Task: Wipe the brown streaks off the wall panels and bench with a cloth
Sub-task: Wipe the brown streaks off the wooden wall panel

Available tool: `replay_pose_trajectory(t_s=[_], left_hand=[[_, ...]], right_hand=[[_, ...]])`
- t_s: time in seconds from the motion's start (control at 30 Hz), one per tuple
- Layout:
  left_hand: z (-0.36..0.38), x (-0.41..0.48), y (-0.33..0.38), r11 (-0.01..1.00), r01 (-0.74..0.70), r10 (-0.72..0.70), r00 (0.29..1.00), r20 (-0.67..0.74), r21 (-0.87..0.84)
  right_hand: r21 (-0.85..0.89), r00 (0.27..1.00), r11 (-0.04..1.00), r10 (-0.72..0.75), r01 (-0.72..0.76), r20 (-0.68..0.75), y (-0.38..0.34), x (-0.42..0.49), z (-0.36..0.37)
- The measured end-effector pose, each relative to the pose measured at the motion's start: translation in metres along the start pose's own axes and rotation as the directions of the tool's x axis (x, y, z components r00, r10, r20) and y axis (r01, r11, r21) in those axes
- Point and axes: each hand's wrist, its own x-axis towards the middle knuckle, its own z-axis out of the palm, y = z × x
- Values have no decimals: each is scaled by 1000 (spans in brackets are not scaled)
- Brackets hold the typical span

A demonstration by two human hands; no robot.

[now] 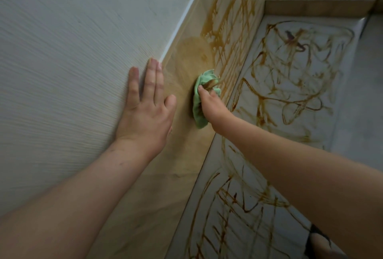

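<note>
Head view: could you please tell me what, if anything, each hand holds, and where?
The right hand grips the cloth by its bunched middle, against the panel. The left hand holds nothing, flat on the wall.

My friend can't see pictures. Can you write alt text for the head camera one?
A person's right hand presses a green cloth against a beige wall panel smeared with brown streaks. Their left hand rests flat on the white panel beside it. The white bench below is streaked too.

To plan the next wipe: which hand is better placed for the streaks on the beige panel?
Right. The right hand grips the green cloth beside those streaks; the left hand lies flat, empty, on the white wall.
</note>
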Motion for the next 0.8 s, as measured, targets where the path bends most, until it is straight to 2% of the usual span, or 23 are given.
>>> replay_pose_trajectory(t_s=[0.17,0.23,0.3,0.37,0.43,0.47,0.53,0.6,0.63,0.7,0.73,0.8], left_hand=[[-2,0,1,1000,-1,1,1000,20,13],[0,1,1,1000,7,-7,1000,26,7],[1,3,1,1000,9,-9,1000,21,5],[1,2,2,1000,8,-8,1000,23,1],[1,1,1,1000,22,-22,999,42,-14],[1,1,1,1000,23,-23,999,48,-15],[0,2,2,999,35,-35,997,62,-7],[-5,4,4,999,34,-37,996,78,34],[-6,5,5,998,36,-40,995,89,48],[-12,4,5,998,55,-59,992,108,44],[-16,3,5,997,66,-69,990,121,26],[-25,9,6,998,62,-64,988,141,21]], right_hand=[[-1,997,998,-69,69,-35,-3,-3,8],[15,971,971,-236,237,-50,-15,-8,19],[11,895,896,-442,444,-66,-32,-10,31],[11,856,859,-507,511,-102,-46,1,35],[-12,880,891,-449,453,-155,-50,26,30],[-4,913,930,-361,367,-188,-49,39,23],[85,974,992,-73,93,-212,-42,68,8],[162,968,974,187,-160,-166,-31,78,-6],[153,962,964,239,-219,-132,-26,75,-10],[75,977,977,205,-201,-50,-21,53,-9],[39,991,990,137,-136,-12,-24,39,-8],[7,993,994,-107,107,55,-42,22,-9]])
